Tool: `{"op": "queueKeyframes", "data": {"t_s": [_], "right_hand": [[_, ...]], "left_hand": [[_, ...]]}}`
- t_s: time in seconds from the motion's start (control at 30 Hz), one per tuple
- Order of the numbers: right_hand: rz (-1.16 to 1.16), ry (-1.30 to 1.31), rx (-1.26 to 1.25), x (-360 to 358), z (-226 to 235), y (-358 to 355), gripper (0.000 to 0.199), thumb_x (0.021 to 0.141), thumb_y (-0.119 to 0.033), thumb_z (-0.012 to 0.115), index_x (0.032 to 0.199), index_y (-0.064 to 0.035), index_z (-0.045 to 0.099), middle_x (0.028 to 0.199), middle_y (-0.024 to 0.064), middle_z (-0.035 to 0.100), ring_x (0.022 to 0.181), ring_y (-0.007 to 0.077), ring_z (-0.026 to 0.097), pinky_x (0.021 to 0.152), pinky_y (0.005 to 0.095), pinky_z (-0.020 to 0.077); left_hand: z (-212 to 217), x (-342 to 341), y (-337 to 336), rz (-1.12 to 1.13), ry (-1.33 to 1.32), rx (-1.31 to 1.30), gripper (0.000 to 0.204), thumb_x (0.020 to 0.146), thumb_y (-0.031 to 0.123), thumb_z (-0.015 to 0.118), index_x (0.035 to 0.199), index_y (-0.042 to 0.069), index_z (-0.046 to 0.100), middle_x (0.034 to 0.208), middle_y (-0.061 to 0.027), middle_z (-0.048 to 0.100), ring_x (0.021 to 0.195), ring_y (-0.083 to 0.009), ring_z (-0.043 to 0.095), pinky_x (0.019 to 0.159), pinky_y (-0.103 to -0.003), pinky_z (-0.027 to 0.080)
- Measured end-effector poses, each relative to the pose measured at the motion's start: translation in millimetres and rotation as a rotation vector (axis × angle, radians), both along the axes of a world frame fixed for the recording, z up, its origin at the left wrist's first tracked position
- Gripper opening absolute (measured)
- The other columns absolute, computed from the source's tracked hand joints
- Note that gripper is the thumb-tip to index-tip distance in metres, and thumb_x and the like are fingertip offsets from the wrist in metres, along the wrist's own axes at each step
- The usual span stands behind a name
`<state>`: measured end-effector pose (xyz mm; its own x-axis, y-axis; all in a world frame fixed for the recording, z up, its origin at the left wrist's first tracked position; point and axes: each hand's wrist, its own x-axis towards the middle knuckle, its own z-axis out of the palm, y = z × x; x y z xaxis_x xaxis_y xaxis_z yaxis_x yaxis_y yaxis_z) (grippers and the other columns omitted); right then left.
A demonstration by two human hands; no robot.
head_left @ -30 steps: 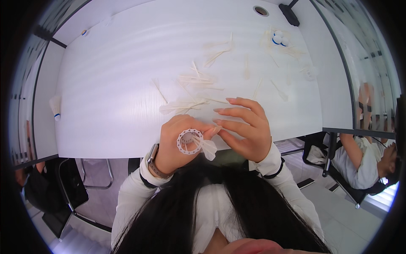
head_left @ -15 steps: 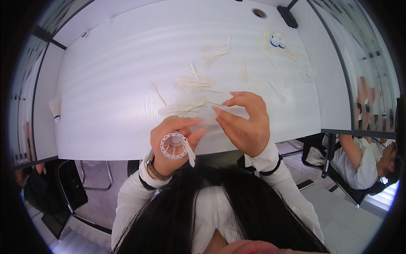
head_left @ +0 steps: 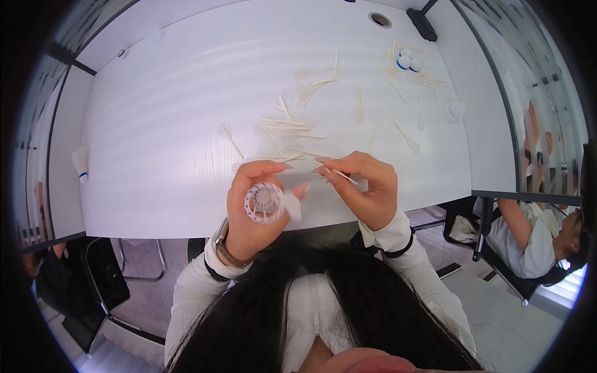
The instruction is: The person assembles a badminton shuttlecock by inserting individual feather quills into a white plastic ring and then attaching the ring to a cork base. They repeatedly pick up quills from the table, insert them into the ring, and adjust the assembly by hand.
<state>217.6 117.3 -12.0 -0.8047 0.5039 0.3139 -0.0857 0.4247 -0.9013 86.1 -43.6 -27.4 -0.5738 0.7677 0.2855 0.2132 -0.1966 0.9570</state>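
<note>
At frame centre, the left hand (head_left: pixel 249 211) clenches a round white perforated plastic cap (head_left: pixel 263 201). The right hand (head_left: pixel 367 189) pinches a thin white feather quill (head_left: pixel 343 176) in its fingers (head_left: pixel 333 177) above the white desk (head_left: pixel 168 124).

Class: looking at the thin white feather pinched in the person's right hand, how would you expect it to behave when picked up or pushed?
The feather is probably very light: the right hand holds it by fingertips alone. Its shaft is thin, so it likely bends and could snap. Pushed across the white table, it would probably slide or flutter, like the scattered feathers.
</note>
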Motion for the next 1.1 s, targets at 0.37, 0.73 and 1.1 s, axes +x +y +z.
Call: {"op": "queueKeyframes", "data": {"t_s": [0.37,0.73,1.1], "right_hand": [[0.324,-0.081,-0.499,10.9,7.2,7.7,0.024,0.091,0.005,0.063,0.110,-0.0022,0.075,0.081,0.0072,0.069,0.071,0.0123,0.064,0.065,0.0256,0.0472],[0.220,-0.153,-0.512,9.6,10.7,4.5,0.015,0.091,0.001,0.066,0.101,-0.0011,0.076,0.079,0.0052,0.067,0.068,0.0089,0.056,0.059,0.0243,0.0410],[0.042,0.025,-0.512,12.4,-3.0,-1.1,0.004,0.090,0.002,0.067,0.087,0.0011,0.069,0.080,0.0047,0.066,0.067,0.0086,0.054,0.062,0.0236,0.0410]], "left_hand": [[5.8,-2.5,3.0,-0.040,0.166,-0.118,0.033,0.078,0.005,0.085,0.108,0.002,0.070,0.068,-0.0008,0.061,0.056,-0.0043,0.050,0.052,-0.019,0.038],[8.5,-1.2,4.0,-0.050,0.124,-0.142,0.016,0.083,0.017,0.081,0.083,0.006,0.071,0.075,-0.0078,0.071,0.064,-0.0222,0.066,0.060,-0.030,0.050],[6.1,-2.3,2.1,-0.081,0.117,-0.100,0.014,0.083,0.010,0.081,0.086,0.000,0.071,0.075,-0.0067,0.070,0.063,-0.0110,0.063,0.059,-0.025,0.049]]}}
